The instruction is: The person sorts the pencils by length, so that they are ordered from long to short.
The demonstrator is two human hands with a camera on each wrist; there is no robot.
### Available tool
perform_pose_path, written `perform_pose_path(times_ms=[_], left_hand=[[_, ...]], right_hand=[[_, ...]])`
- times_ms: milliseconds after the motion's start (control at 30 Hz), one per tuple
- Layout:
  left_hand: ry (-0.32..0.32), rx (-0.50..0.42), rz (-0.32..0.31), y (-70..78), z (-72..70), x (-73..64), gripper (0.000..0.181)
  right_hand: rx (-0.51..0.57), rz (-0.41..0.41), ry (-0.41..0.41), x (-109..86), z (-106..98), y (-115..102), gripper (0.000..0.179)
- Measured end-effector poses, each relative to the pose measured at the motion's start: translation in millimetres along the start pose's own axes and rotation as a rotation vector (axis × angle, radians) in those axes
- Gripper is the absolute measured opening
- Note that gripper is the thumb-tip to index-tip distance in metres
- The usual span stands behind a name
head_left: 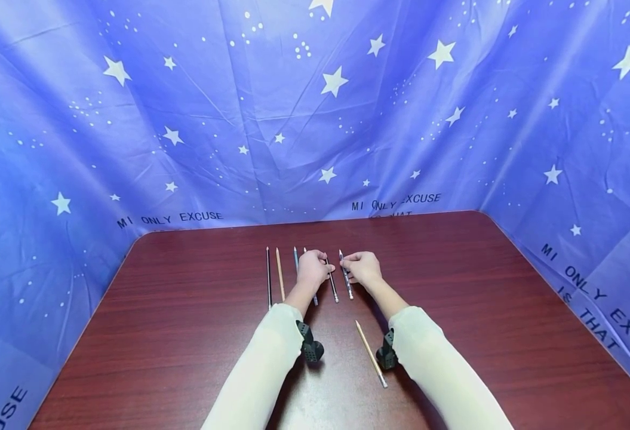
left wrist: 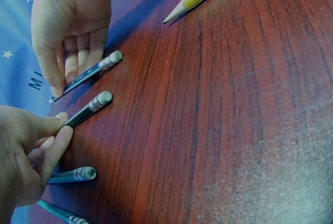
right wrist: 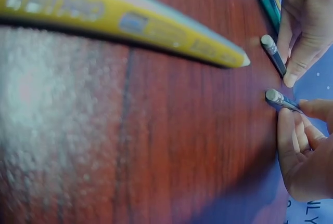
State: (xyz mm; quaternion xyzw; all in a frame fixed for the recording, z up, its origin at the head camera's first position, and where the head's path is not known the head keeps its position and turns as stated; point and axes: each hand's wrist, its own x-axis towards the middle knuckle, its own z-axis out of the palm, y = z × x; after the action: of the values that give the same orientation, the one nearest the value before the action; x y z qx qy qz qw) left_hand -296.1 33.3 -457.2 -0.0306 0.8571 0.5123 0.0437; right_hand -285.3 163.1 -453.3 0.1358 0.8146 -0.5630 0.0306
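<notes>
My left hand pinches a dark pencil between thumb and fingers. Its white eraser end points toward me. To the right of it, my right hand holds a patterned blue-and-white pencil the same way, near its tip. These two pencils lie side by side with a small gap. A blue pencil and another pencil are partly hidden behind my left hand. In the left wrist view, green-looking pencils with metal-banded erasers show below that hand.
Left of my hands, a black pencil and a tan pencil continue the row, tips away from me. Nearer me, a yellow pencil lies slanted beside my right wrist. Blue starred cloth borders the reddish-brown table.
</notes>
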Motion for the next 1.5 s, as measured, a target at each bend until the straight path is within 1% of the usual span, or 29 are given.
perform_pose_path(times_ms=[267,600,800,1000,1233,1500], left_hand=[[-0.002,0.010,-0.005,-0.3,0.1,0.6,0.029],[0.002,0.038,0.012,1.1,-0.9,-0.5,0.028],[0.003,0.054,0.006,0.7,-0.7,-0.5,0.028],[-0.001,0.039,0.003,-0.3,-0.4,-0.3,0.028],[-0.008,0.047,0.005,0.2,-0.5,-0.1,0.029],[-0.004,0.054,0.007,1.2,-0.9,-0.4,0.029]], right_hand=[[-0.071,-0.013,0.017,-2.4,1.2,-2.6,0.018],[-0.154,-0.030,0.038,-2.4,4.0,-0.1,0.018],[-0.207,-0.040,0.048,-0.9,4.2,0.6,0.019],[-0.252,-0.045,0.057,1.0,5.3,2.4,0.019],[-0.278,-0.056,0.062,0.7,6.2,3.2,0.020],[-0.276,-0.058,0.064,-0.6,6.1,2.1,0.021]])
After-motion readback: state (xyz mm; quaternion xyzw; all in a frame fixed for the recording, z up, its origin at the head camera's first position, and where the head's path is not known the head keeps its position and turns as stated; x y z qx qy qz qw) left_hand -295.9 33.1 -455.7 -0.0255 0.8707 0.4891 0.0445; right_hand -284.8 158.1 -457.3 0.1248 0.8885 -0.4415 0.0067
